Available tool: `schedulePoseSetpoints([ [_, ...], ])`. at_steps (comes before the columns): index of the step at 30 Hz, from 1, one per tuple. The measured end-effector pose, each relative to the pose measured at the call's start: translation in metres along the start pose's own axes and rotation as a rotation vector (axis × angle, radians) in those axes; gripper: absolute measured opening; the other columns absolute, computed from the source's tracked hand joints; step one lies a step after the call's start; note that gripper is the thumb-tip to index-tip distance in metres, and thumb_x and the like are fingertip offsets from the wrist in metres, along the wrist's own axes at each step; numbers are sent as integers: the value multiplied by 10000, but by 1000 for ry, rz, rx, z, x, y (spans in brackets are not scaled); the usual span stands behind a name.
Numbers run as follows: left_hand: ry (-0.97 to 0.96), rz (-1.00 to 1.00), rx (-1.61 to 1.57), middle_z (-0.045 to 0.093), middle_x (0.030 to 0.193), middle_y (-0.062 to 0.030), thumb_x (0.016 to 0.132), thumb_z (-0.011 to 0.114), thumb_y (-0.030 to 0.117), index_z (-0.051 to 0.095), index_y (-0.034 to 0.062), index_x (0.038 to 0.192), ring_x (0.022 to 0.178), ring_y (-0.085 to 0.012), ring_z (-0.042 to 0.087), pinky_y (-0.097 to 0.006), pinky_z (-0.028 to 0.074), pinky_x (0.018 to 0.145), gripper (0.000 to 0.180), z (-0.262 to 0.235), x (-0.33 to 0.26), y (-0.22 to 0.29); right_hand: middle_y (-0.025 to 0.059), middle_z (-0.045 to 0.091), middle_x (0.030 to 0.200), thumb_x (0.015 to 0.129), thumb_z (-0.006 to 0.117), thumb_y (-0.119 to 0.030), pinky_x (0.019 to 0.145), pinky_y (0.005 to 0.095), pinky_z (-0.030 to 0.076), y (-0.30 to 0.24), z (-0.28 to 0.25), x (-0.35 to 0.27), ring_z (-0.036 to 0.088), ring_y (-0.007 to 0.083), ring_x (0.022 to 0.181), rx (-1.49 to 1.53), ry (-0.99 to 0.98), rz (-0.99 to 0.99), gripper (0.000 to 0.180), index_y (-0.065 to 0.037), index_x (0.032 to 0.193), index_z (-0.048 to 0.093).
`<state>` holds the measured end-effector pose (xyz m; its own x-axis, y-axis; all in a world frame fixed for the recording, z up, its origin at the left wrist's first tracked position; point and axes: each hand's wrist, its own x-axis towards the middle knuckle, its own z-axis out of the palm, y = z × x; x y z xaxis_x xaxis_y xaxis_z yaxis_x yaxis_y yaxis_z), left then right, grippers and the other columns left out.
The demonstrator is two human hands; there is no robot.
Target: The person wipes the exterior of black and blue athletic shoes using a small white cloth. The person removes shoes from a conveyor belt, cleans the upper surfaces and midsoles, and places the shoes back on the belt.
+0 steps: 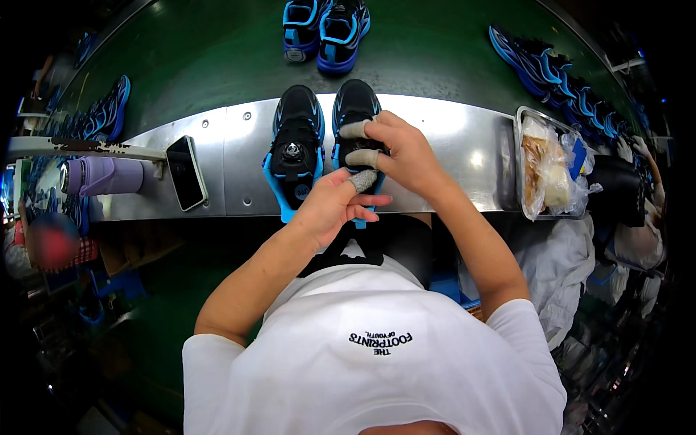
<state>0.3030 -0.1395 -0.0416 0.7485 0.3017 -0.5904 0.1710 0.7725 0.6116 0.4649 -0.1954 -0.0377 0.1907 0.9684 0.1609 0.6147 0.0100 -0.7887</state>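
Two black and blue sneakers stand side by side in front of me, toes pointing away. On the left sneaker (296,130) a round dial sits on the tongue. My right hand (402,154) is over the right sneaker (356,98), its thumb and a finger in light cloth finger covers closing on the tongue area. Just nearer to me, my left hand (339,206) bends in at that sneaker's opening, a grey cover on one fingertip and the other fingers loosely curled. What its fingertips pinch, if anything, is hidden, and the hands cover most of this sneaker's upper.
The sneakers rest on a metal ledge (442,174) along a green belt (428,51). Another pair (339,40) stands farther back. A phone (186,172) and purple bottle (112,176) are left; a tray (519,145) of bagged items and a row of sneakers (533,69) are right.
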Motion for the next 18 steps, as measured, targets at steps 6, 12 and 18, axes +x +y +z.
schedulePoseSetpoints([
  [6,27,-47,27,585,1197,-161,985,464,89,480,-64,1240,1084,-338,647,-289,613,578,298,-5,9,-3,33,596,872,790,680,-57,674,311,444,9,-2,5,530,168,757,183,-138,-29,377,-134,1159,696],
  [12,31,-27,36,589,1180,-155,974,436,61,486,-70,1212,1078,-314,653,-291,608,588,276,-5,7,-2,30,639,949,807,665,-49,740,277,463,19,-20,18,561,168,835,207,-297,-148,393,-152,1185,694],
  [18,55,-1,-11,601,1165,-151,991,432,78,504,-52,1179,1052,-298,667,-289,601,588,239,-2,7,-5,26,556,841,759,724,-85,707,280,452,10,0,0,538,160,784,217,-131,66,388,-138,1143,710],
])
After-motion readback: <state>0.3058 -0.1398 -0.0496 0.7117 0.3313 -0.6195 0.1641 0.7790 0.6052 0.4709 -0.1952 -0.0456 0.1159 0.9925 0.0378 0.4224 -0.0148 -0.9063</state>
